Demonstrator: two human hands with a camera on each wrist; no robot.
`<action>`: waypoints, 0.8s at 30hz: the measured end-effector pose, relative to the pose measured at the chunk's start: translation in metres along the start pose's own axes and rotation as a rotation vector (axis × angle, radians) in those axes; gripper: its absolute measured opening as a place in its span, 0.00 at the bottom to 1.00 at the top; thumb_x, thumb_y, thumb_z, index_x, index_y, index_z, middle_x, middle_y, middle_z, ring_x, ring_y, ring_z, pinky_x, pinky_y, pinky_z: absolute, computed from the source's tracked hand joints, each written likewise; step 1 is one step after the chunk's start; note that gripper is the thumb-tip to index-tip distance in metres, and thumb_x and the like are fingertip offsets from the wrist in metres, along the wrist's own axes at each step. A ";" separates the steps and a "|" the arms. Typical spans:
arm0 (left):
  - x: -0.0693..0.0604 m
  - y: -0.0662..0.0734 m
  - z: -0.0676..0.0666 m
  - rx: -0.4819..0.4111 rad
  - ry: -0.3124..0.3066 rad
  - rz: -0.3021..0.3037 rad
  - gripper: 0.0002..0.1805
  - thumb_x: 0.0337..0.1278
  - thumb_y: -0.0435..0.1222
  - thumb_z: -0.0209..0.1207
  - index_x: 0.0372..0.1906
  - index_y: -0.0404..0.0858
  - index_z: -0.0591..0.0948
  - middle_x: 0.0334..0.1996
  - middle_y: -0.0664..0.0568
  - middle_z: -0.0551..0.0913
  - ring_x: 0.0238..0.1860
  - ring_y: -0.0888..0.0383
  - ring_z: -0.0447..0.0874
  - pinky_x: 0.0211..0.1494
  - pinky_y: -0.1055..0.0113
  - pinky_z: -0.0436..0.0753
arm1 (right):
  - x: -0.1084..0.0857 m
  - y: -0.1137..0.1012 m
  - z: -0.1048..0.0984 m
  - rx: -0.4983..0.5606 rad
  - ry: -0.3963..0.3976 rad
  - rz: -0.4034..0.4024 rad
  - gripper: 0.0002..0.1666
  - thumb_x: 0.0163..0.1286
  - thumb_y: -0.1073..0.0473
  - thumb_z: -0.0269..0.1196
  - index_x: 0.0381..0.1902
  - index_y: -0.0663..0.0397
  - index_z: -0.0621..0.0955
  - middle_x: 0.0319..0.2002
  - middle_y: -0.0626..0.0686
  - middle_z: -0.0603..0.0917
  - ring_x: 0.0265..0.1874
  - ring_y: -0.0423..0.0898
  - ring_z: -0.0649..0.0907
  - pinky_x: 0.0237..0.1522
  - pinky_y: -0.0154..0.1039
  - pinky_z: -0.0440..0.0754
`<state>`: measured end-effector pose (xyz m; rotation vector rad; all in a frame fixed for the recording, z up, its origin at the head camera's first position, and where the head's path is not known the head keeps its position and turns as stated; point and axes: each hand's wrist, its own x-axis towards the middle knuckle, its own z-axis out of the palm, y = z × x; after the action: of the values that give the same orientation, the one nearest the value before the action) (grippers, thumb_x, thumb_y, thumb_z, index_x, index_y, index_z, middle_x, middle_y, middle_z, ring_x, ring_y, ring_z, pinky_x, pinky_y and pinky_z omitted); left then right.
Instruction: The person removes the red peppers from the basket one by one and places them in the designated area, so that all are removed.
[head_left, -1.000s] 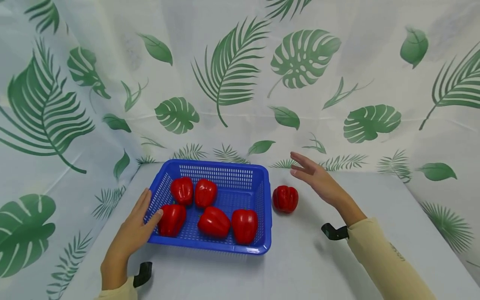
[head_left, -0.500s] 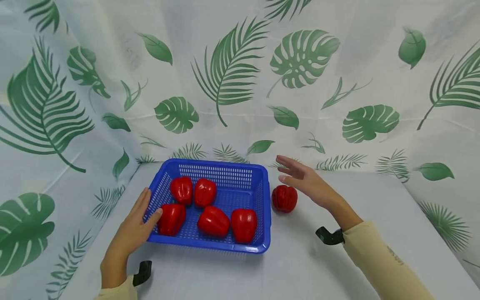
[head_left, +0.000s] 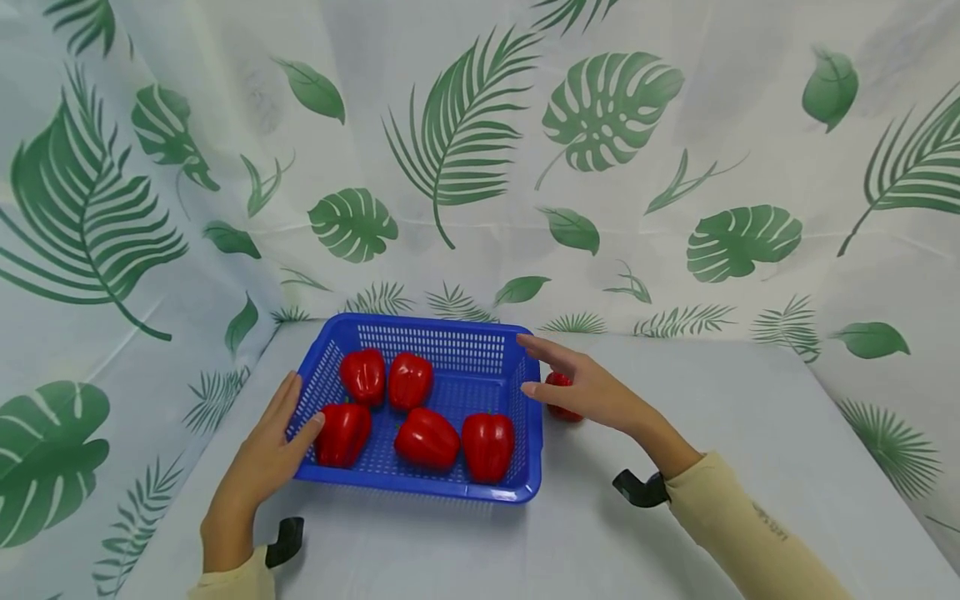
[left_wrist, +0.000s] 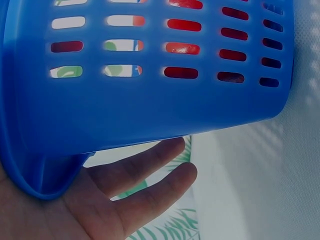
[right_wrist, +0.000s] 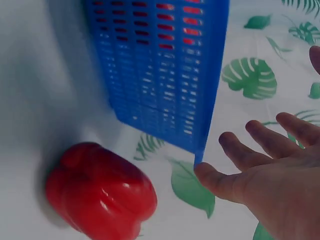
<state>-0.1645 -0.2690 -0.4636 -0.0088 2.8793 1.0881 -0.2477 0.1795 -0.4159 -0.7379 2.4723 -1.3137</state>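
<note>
A blue slotted plastic basket (head_left: pixel 480 493) holds several red bell peppers (head_left: pixel 427 440). My left hand (head_left: pixel 258 471) lies against the basket's left side, fingers straight along it and thumb over the rim. In the left wrist view, the basket's rim meets the palm, and two extended fingers (left_wrist: pixel 160 196) show beneath the wall. My right hand (head_left: pixel 592 392) hovers at the basket's right rim, its fingers spread and holding nothing. Below it, one red bell pepper (right_wrist: pixel 102 192) lies on the table outside the basket, partly hidden by that hand in the head view.
A white-covered table (head_left: pixel 720 417) carries the basket. Behind and at both sides hangs a white cloth (head_left: pixel 480 167) printed with green leaves. A black mount (head_left: pixel 641 489) sticks out at the right wrist, and another black mount (head_left: pixel 287 542) at the left.
My right hand has moved left and lower, from beyond the loose bell pepper to the basket's right rim, and now partly covers that pepper. The left hand and basket stay put.
</note>
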 end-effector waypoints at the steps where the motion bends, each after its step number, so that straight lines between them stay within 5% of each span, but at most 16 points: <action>1: 0.000 0.000 0.000 -0.001 0.001 0.002 0.49 0.82 0.54 0.53 0.87 0.35 0.40 0.87 0.36 0.37 0.84 0.28 0.39 0.74 0.23 0.53 | 0.000 -0.001 0.003 -0.017 -0.005 -0.005 0.48 0.75 0.42 0.67 0.85 0.49 0.64 0.81 0.61 0.65 0.79 0.65 0.65 0.66 0.71 0.76; 6: 0.001 0.000 -0.001 0.007 0.012 0.014 0.49 0.82 0.53 0.53 0.87 0.35 0.40 0.87 0.36 0.37 0.84 0.29 0.40 0.75 0.24 0.54 | 0.000 -0.003 0.014 -0.053 -0.031 0.006 0.48 0.73 0.39 0.67 0.85 0.45 0.66 0.83 0.61 0.63 0.80 0.69 0.61 0.65 0.74 0.75; 12: 0.001 0.001 0.000 0.004 0.014 0.019 0.49 0.82 0.53 0.53 0.87 0.34 0.41 0.87 0.36 0.38 0.84 0.29 0.39 0.75 0.24 0.54 | -0.001 -0.006 0.028 -0.065 -0.048 0.047 0.48 0.71 0.41 0.70 0.84 0.42 0.68 0.80 0.63 0.67 0.78 0.70 0.65 0.59 0.65 0.84; 24: -0.001 0.000 0.000 -0.002 0.013 0.015 0.49 0.82 0.52 0.53 0.87 0.34 0.41 0.87 0.35 0.38 0.84 0.29 0.39 0.75 0.24 0.53 | 0.006 -0.004 0.054 -0.240 -0.114 -0.014 0.46 0.69 0.42 0.74 0.79 0.52 0.74 0.71 0.62 0.78 0.73 0.64 0.71 0.52 0.60 0.89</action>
<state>-0.1637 -0.2691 -0.4637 0.0057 2.8942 1.0969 -0.2278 0.1361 -0.4429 -0.8593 2.5627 -0.9590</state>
